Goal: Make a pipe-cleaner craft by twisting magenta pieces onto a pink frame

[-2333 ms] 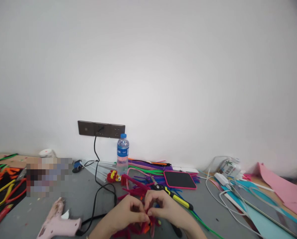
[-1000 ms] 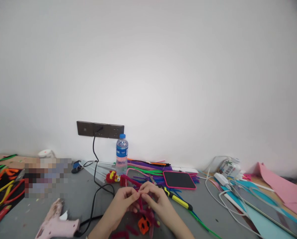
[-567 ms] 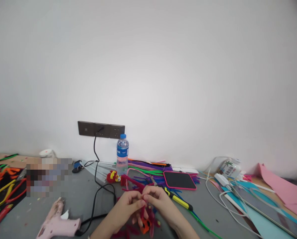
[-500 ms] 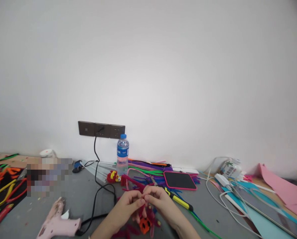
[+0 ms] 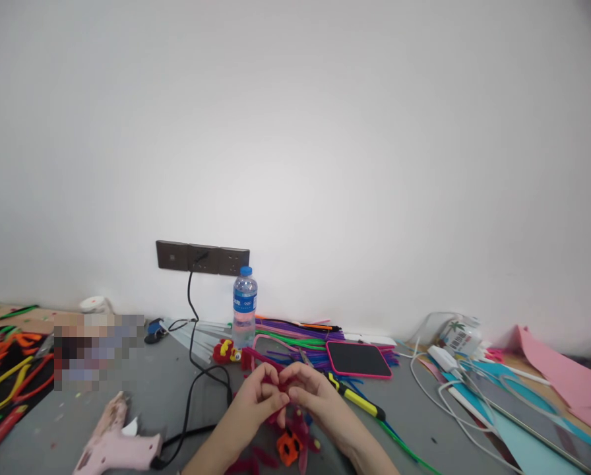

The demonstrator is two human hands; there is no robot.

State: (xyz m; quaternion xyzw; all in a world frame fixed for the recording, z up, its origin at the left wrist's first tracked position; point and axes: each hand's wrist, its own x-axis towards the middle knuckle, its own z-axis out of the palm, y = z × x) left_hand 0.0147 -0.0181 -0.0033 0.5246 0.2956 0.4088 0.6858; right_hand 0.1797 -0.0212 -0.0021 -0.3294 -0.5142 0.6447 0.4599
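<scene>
The glue gun point(image 5: 120, 452) lies left of the fingers point(image 5: 274, 403), the bottle point(image 5: 245, 303) behind them.

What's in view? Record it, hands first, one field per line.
Left hand: pinching a crimson fuzzy stem, mostly hidden
Right hand: apparently pinching the same stem
Below hands: orange piece with black spots
Beyond right hand: tool with yellow-and-black handle
Bottle: upright, blue cap
Phone: dark screen up, pink edge
Glue gun: pink, lying left of the hands
Black cable: plugged into the wall socket
</scene>
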